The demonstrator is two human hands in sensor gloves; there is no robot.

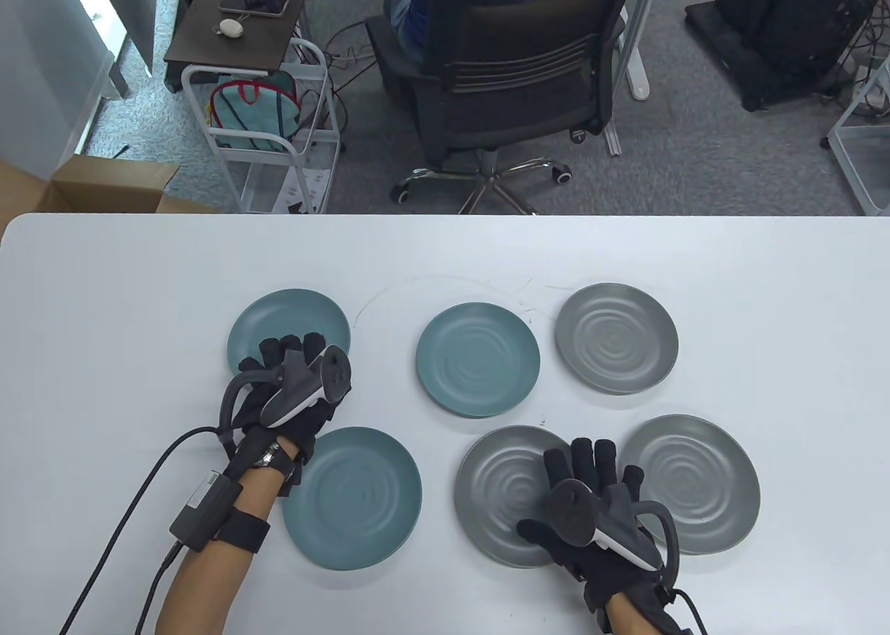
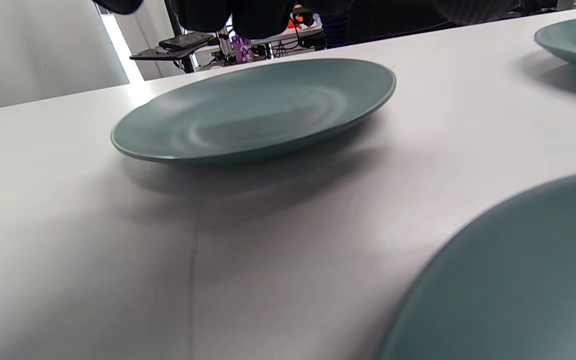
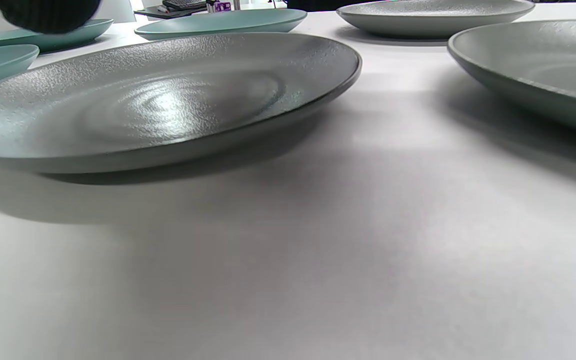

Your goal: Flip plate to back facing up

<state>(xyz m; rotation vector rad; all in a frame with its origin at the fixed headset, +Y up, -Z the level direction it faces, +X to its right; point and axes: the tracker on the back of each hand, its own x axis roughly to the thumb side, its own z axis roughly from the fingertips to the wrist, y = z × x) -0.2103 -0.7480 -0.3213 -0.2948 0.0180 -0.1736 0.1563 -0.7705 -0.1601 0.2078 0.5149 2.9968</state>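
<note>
Loosely spread fingers (image 1: 591, 454) hover over grey plate (image 1: 500, 496).

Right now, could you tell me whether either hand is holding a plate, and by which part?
Neither. The left hand hovers at the near rim of the far-left teal plate; the right hand is spread over the near grey plate. Both plates lie flat.

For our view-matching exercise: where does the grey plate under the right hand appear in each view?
Table view: grey plate bottom centre, partly under the right hand.
Left wrist view: not in it.
Right wrist view: fills the left and centre.
Shared landmark: the white table.
</note>
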